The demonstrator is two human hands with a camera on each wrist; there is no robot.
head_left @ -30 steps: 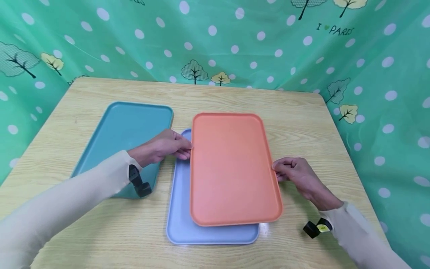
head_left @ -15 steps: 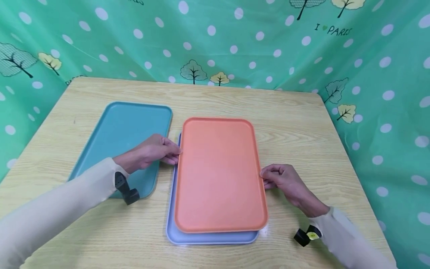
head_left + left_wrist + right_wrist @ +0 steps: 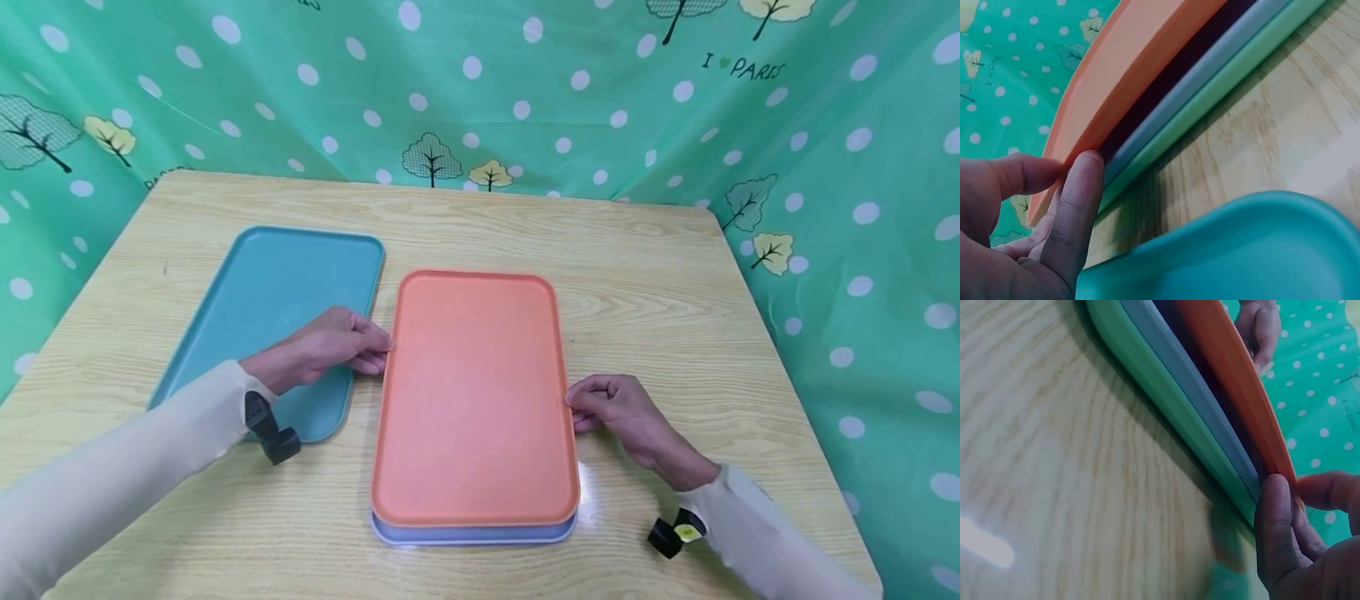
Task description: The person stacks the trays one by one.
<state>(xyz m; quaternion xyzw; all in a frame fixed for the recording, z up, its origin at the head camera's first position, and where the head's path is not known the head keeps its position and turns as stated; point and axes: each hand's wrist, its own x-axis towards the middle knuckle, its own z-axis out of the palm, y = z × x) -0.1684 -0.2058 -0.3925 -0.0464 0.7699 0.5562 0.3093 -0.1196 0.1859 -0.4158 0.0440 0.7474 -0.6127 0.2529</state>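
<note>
An orange tray (image 3: 476,400) is gripped by both hands at its long sides. My left hand (image 3: 322,346) pinches its left rim between thumb and fingers, and my right hand (image 3: 618,417) does likewise at the right rim. Below it, a periwinkle-blue tray (image 3: 472,535) shows as a strip along the near edge. In the left wrist view a green tray (image 3: 1210,100) lies under the blue one, on the table. A dark gap separates the orange tray from the blue tray in both wrist views.
A teal tray (image 3: 300,275) lies on the wooden table (image 3: 645,267) to the left, partly behind my left forearm. Green dotted cloth (image 3: 517,83) hangs behind the table and along its sides.
Both hands have carried the orange tray leftward and nearer to me, lowering it over the blue tray. Its outline now nearly lines up with the blue one. The teal tray stays put.
</note>
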